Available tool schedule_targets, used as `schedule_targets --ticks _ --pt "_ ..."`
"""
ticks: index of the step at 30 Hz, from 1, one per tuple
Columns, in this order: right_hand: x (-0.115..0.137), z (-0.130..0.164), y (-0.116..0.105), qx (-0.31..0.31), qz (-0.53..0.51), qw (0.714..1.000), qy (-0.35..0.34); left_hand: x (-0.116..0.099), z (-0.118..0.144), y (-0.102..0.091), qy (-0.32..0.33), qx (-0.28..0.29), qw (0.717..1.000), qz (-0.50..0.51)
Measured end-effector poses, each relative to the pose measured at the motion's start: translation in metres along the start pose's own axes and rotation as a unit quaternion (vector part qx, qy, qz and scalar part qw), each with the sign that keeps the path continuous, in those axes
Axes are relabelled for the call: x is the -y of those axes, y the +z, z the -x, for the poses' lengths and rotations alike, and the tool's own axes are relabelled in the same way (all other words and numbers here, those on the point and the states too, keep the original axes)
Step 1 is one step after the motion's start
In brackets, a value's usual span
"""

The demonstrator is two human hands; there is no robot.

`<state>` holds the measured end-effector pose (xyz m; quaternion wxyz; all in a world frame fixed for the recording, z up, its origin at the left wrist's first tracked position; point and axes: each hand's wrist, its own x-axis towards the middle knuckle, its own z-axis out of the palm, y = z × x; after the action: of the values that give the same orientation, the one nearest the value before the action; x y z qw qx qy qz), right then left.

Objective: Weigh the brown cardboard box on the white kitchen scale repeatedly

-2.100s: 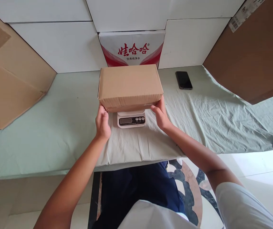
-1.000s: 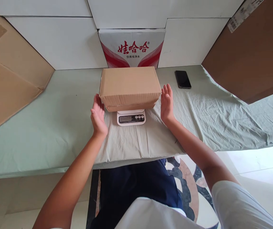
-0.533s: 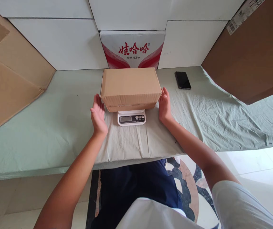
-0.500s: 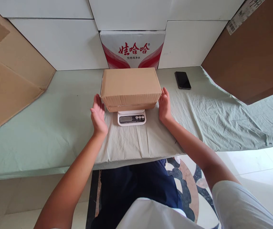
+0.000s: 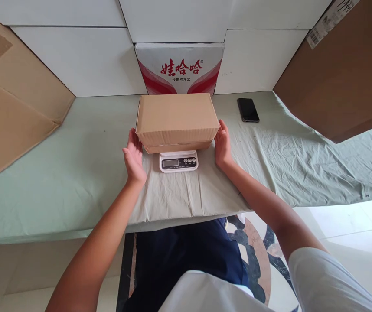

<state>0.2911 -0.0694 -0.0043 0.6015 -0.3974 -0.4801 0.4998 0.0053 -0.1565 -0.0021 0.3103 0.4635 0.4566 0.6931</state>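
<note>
A closed brown cardboard box (image 5: pixel 177 115) rests on a small white kitchen scale (image 5: pixel 178 163), whose display and buttons stick out in front. My left hand (image 5: pixel 134 158) is at the box's left side, palm turned toward it and fingers stretched out. On the opposite side, my right hand (image 5: pixel 223 145) is held the same way, its fingertips at the box's right edge and partly hidden by it. Both hands are open and flank the box. Whether the palms press on it I cannot tell. The scale's plate is hidden beneath the box.
A black phone (image 5: pixel 248 110) lies on the green cloth (image 5: pixel 91 173) to the right. Behind the box stands a white and red carton (image 5: pixel 181 69) against white panels (image 5: pixel 75 60). Large cardboard sheets, left (image 5: pixel 20 108) and right (image 5: pixel 342 78), bound the table.
The hands, box and scale keep the same arrangement. Only the whole view has shifted very slightly.
</note>
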Motion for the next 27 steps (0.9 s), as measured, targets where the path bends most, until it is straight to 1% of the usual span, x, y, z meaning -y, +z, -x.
schedule_targets --ticks 5,10,14,20,24,27 --pt "-0.001 0.002 0.0 0.005 -0.011 1.0 -0.002 -0.007 0.004 0.007 -0.015 0.016 1.0 -0.003" --pt "0.0 0.006 0.0 0.027 -0.013 0.999 -0.017 -0.007 0.005 0.008 -0.016 0.028 0.999 0.003" --pt "0.005 0.012 0.004 0.05 -0.007 0.998 -0.034 -0.007 0.004 0.009 -0.018 0.033 0.999 0.006" --pt "0.015 0.017 0.011 0.081 0.024 0.996 -0.038 -0.01 0.004 0.012 -0.019 0.046 0.999 0.005" --pt "0.022 0.02 0.016 0.095 0.03 0.993 -0.059 -0.008 0.003 0.011 -0.013 0.051 0.999 0.009" --pt "0.026 0.024 0.02 0.103 0.019 0.991 -0.082 -0.006 0.002 0.011 -0.008 0.041 0.999 0.015"
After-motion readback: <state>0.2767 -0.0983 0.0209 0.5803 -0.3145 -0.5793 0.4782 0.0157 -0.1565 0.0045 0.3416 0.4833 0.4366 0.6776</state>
